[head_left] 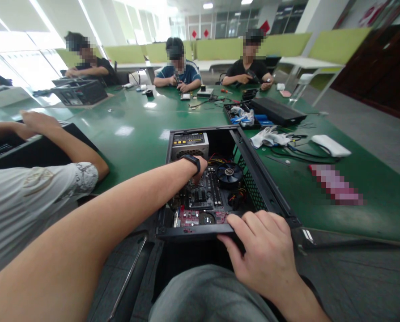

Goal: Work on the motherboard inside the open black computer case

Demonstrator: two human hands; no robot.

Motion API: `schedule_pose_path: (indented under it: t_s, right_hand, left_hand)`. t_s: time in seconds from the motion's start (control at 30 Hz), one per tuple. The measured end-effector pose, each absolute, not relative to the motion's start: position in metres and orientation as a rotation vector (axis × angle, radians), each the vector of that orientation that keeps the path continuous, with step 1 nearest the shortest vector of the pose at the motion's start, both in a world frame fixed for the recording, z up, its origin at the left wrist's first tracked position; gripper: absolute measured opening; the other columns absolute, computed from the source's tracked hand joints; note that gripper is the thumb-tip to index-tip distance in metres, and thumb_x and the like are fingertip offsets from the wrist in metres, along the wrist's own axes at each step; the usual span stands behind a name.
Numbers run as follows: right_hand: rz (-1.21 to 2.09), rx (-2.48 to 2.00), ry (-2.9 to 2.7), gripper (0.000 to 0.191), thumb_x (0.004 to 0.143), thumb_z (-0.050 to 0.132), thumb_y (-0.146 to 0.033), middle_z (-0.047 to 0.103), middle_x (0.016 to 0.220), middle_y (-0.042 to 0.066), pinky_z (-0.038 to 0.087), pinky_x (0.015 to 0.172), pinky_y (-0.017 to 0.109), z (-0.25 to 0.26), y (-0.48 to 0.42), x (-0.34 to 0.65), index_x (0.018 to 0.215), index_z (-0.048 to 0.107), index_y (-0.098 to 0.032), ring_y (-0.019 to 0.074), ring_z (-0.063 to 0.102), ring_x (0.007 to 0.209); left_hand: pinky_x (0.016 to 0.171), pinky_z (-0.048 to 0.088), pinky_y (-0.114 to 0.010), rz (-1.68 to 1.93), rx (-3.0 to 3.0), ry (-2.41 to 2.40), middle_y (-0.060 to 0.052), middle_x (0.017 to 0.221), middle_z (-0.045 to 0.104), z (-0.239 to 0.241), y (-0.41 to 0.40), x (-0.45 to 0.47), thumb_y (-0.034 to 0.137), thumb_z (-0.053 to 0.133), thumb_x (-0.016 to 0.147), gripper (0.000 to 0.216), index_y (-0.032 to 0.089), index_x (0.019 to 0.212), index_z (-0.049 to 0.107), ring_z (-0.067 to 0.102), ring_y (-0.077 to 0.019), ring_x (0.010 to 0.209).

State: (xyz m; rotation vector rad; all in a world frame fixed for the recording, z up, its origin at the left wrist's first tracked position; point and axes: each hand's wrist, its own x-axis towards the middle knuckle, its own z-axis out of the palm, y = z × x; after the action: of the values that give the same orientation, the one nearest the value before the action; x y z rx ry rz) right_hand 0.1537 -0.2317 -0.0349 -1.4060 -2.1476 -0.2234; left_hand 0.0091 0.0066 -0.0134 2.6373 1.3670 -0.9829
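An open black computer case (pixel 265 188) lies before me at the table's near edge. My left hand (pixel 202 167), with a dark band at the wrist, reaches down into it over the motherboard (pixel 200 194); its fingers are mostly hidden. Close by are the silver power supply (pixel 190 145) at the back and a round black cooling fan (pixel 229 173) to the right. A red circuit board (pixel 193 218) sits near the front. With thumb below and fingers on top, my right hand (pixel 263 243) grips the front rim of the case.
On the green table (pixel 136 147), right of the case, lie white gloves (pixel 270 136), cables, a white pouch (pixel 330 146) and a pink-red packet (pixel 336 184). A toolbox (pixel 243 116) stands behind. A neighbour's arm (pixel 65 138) is at left; several people work opposite.
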Motion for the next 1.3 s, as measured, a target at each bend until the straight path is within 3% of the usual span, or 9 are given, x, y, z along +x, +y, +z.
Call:
schedule_pose_path:
  t_s: [0.2,0.37,0.73,1.13,1.3]
  right_hand:
    - [-0.224,-1.409,-2.149,0.022,0.089,0.06,-0.038,0.058,0.082,0.004,0.029,0.078,0.04,-0.0346,-0.231,0.1534,0.104,0.063,-0.023,0.0218,0.044,0.082]
    - [-0.231,-1.408,-2.155,0.022,0.089,0.06,-0.038,0.059,0.083,0.004,0.029,0.078,0.04,-0.0341,-0.2319,0.154,0.104,0.063,-0.023,0.0218,0.044,0.082]
    - [-0.219,-1.413,-2.158,0.023,0.089,0.059,-0.039,0.057,0.081,0.004,0.029,0.078,0.04,-0.0338,-0.2313,0.1537,0.105,0.063,-0.022,0.0217,0.044,0.081]
    - [-0.221,-1.425,-2.159,0.023,0.089,0.059,-0.038,0.057,0.081,0.004,0.03,0.079,0.04,-0.0314,-0.2325,0.154,0.105,0.064,-0.021,0.0216,0.045,0.082]
    - [-0.223,-1.427,-2.17,0.023,0.089,0.059,-0.038,0.057,0.081,0.004,0.03,0.079,0.04,-0.0308,-0.2326,0.1542,0.106,0.064,-0.022,0.0216,0.044,0.082]
  left_hand:
    - [0.089,0.055,-0.032,-0.948,2.636,1.369,-0.017,0.109,0.075,-0.0159,0.0083,0.0081,0.028,0.093,0.046,0.066,0.008,0.106,0.077,0.07,-0.0318,0.101]
    - [0.09,0.054,-0.031,-0.907,2.636,1.377,-0.015,0.105,0.076,-0.0182,0.0101,0.0085,0.026,0.094,0.04,0.063,0.012,0.099,0.079,0.07,-0.0315,0.1]
    - [0.09,0.054,-0.03,-0.991,2.633,1.358,-0.014,0.111,0.075,-0.0113,0.0052,0.0095,0.03,0.092,0.047,0.066,0.012,0.108,0.077,0.069,-0.0298,0.102]
    - [0.087,0.054,-0.027,-0.936,2.61,1.365,-0.011,0.108,0.077,-0.0124,0.0075,0.0079,0.031,0.093,0.043,0.067,0.017,0.106,0.078,0.069,-0.0289,0.103]
    - [0.089,0.055,-0.031,-0.901,2.595,1.352,-0.016,0.11,0.075,-0.0108,0.0059,0.0081,0.027,0.093,0.042,0.065,0.011,0.103,0.078,0.07,-0.0306,0.101]
